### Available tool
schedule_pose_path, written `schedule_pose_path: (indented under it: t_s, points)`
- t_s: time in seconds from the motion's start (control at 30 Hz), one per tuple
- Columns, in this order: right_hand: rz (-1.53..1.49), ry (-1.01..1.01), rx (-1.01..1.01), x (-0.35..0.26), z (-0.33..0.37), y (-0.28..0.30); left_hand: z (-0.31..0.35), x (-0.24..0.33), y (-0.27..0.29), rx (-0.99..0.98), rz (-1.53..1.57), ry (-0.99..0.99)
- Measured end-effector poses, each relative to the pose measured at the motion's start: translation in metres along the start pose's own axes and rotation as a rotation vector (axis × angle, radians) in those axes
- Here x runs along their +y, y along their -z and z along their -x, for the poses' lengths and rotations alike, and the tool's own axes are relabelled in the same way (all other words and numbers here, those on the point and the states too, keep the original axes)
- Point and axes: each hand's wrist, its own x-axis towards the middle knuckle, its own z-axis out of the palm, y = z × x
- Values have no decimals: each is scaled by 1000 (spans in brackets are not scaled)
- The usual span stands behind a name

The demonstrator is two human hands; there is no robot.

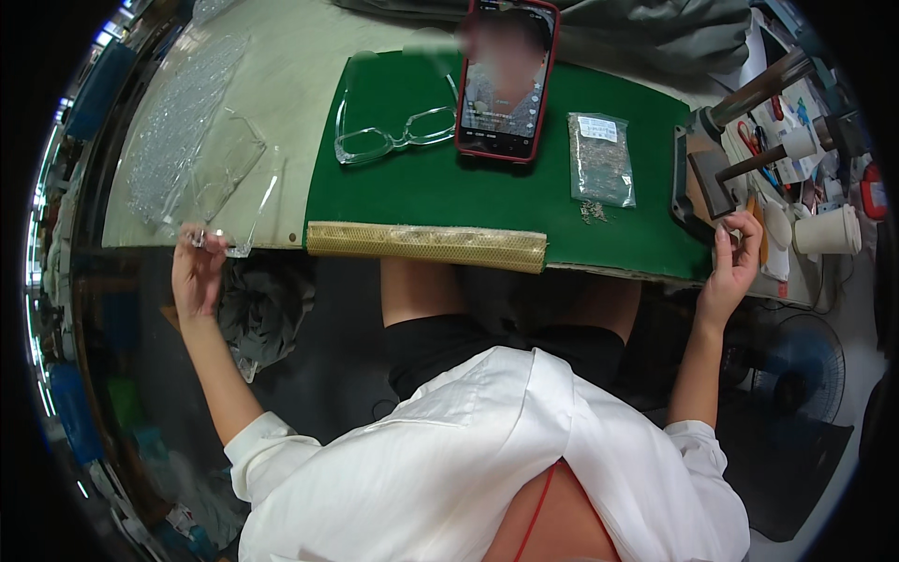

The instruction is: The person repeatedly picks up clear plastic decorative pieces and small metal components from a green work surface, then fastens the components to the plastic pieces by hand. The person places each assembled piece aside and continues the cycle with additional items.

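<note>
At the table's left front edge, my left hand (197, 276) is closed on a clear eyeglass frame (241, 250), one temple of which points away from me. Other clear frames (225, 164) lie just beyond it. My right hand (733, 267) is at the right front, thumb and forefinger pinched together beside the dark metal stand (698, 178); whatever is between them is too small to make out. On the green mat (431, 201) rests another pair of clear glasses (398, 139), lenses toward me. A plastic packet of tiny metal parts (601, 169) lies at right, several loose pieces (592, 214) beside it.
A phone in a red case (506, 84) stands behind the mat's middle. A gold patterned strip (426, 245) covers the front edge. Clear plastic parts (183, 122) are heaped at left. A white cup (829, 230) and hand tools (749, 140) sit at right; a fan (801, 370) is below.
</note>
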Motion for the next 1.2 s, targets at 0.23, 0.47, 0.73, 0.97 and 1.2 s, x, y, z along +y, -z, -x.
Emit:
schedule_pose_path:
  t_s: [0.23, 0.47, 0.73, 0.97, 1.2]
  points:
    - [6, 0, 0, 13, -1, 11, -12, 7, 3, 213, -279, 62]
    - [-14, 22, -53, -12, 1, -24, -81, -16, -36, -20, -124, 470]
    - [503, 243, -683, -41, 9, -41, -112, -60, -247, -378, -1308, -512]
    - [552, 362, -726, -38, 16, -29, -124, -56, -269, -791, -1322, -155]
    - [323, 46, -609, -27, -2, -39, -123, -56, -251, -524, -932, -56]
